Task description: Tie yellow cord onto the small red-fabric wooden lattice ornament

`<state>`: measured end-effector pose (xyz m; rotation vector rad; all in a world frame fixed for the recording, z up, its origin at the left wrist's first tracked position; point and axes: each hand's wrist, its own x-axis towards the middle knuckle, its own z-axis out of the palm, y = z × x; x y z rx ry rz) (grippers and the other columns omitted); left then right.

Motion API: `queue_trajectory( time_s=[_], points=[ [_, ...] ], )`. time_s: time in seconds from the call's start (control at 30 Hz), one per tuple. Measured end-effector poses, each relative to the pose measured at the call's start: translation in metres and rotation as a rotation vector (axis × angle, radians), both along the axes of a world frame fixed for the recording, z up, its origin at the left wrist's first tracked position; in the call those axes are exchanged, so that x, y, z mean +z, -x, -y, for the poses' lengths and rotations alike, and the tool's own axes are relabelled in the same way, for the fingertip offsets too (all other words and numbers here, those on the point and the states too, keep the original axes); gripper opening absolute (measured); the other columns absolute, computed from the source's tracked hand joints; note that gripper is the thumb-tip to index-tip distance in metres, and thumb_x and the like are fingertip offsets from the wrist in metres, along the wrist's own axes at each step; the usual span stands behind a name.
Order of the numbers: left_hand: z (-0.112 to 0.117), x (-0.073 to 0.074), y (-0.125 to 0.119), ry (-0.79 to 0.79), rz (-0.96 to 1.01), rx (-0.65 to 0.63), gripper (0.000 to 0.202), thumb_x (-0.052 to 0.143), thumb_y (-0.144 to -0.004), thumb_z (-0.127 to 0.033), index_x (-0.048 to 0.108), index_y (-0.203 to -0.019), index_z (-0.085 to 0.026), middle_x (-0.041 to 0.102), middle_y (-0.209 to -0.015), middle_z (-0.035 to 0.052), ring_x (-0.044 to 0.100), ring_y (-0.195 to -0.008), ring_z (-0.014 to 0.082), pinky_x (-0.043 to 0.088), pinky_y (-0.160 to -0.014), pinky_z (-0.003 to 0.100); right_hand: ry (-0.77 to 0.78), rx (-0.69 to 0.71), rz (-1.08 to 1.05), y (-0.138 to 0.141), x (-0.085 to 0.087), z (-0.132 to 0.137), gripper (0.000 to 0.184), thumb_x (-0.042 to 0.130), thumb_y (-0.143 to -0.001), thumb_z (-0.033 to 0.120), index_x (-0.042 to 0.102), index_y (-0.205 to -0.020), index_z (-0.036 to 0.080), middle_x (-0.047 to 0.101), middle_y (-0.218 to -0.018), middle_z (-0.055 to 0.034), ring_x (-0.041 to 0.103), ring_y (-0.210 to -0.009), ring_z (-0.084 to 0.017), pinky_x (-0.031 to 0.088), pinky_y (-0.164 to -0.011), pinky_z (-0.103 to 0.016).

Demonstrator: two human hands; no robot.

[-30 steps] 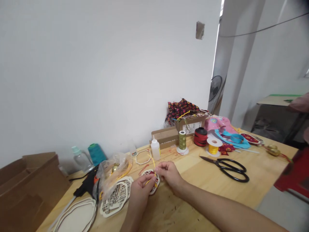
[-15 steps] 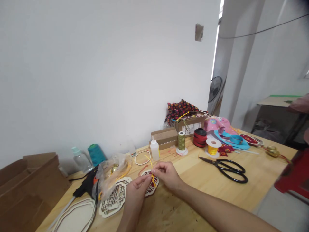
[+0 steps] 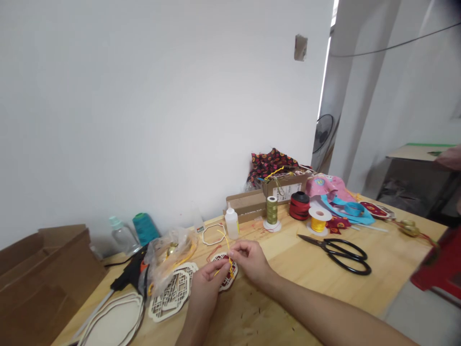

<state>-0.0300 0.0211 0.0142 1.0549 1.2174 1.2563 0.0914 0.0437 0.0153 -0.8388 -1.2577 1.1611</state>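
Both hands meet over a small lattice wooden piece with dark red backing [image 3: 226, 285], which lies on the table under my fingers. My left hand [image 3: 207, 286] pinches a yellow cord [image 3: 231, 270] with thumb and index finger. Opposite it, my right hand [image 3: 250, 259] is closed on the same cord a little higher, and the cord's loose end sticks up past the fingertips. Left of my hands lie more pale lattice wooden pieces [image 3: 172, 294]. Just beyond them are a thin wooden outline frame [image 3: 204, 235] and a white squeeze bottle [image 3: 232, 223].
Black-handled scissors [image 3: 347, 256] lie to the right. Thread spools stand behind, olive [image 3: 272, 211], red [image 3: 299, 207] and yellow [image 3: 319, 223]. On the left are a glue gun [image 3: 127, 273], a plastic bag [image 3: 169, 254], stacked wooden plates [image 3: 117, 319] and a cardboard box [image 3: 46, 283].
The yellow cord has shifted between my fingers and now hangs straighter over the lattice piece. My hands stay close together in nearly the same place. The view has turned slightly.
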Motion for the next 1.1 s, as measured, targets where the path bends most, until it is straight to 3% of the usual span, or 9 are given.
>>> queue_trajectory(
  time_s=[0.13,0.47,0.7,0.97,1.1],
  points=[
    [0.0,0.002,-0.001,-0.009,-0.023,0.019,0.019,0.072,-0.047,-0.026,0.069,-0.061,-0.014,0.071,-0.058,0.0024,0.062,-0.055,0.0166,0.048,-0.052,0.021,-0.019,-0.046,0.019,0.0,-0.002,-0.001,0.012,0.06,-0.06,0.023,0.059,-0.053,0.013,0.052,-0.052,0.0017,0.045,-0.05,-0.009,0.037,-0.049,-0.02],
    [0.0,-0.005,0.001,0.007,0.023,-0.004,0.024,0.07,-0.05,-0.03,0.069,-0.068,-0.014,0.07,-0.055,0.0026,0.062,-0.05,0.0156,0.048,-0.05,0.023,0.008,0.022,0.005,0.0,0.003,0.002,0.016,0.061,-0.059,0.028,0.059,-0.056,0.013,0.055,-0.051,0.0008,0.047,-0.047,-0.009,0.038,-0.047,-0.021],
    [0.001,-0.001,-0.001,-0.004,-0.001,-0.008,0.019,0.071,-0.049,-0.026,0.069,-0.063,-0.014,0.071,-0.058,0.002,0.062,-0.054,0.0156,0.046,-0.052,0.02,0.016,-0.081,-0.013,-0.001,0.004,0.0,0.018,0.062,-0.059,0.03,0.058,-0.055,0.013,0.054,-0.053,0.001,0.046,-0.049,-0.01,0.038,-0.05,-0.021],
    [-0.004,-0.012,0.005,0.042,0.091,-0.013,0.026,0.069,-0.051,-0.031,0.067,-0.07,-0.013,0.069,-0.051,0.0019,0.062,-0.05,0.0153,0.047,-0.05,0.022,0.039,0.075,-0.004,0.0,0.002,0.0,0.024,0.059,-0.064,0.036,0.06,-0.06,0.012,0.053,-0.048,0.0022,0.046,-0.043,-0.009,0.038,-0.044,-0.02],
    [-0.005,-0.012,0.006,0.035,0.122,-0.013,0.025,0.07,-0.052,-0.029,0.067,-0.07,-0.013,0.07,-0.054,0.0022,0.063,-0.053,0.0155,0.047,-0.051,0.021,-0.009,0.092,0.024,0.002,0.001,0.002,0.018,0.063,-0.059,0.032,0.062,-0.06,0.014,0.058,-0.054,0.0005,0.051,-0.05,-0.011,0.041,-0.049,-0.022]
  ],
)
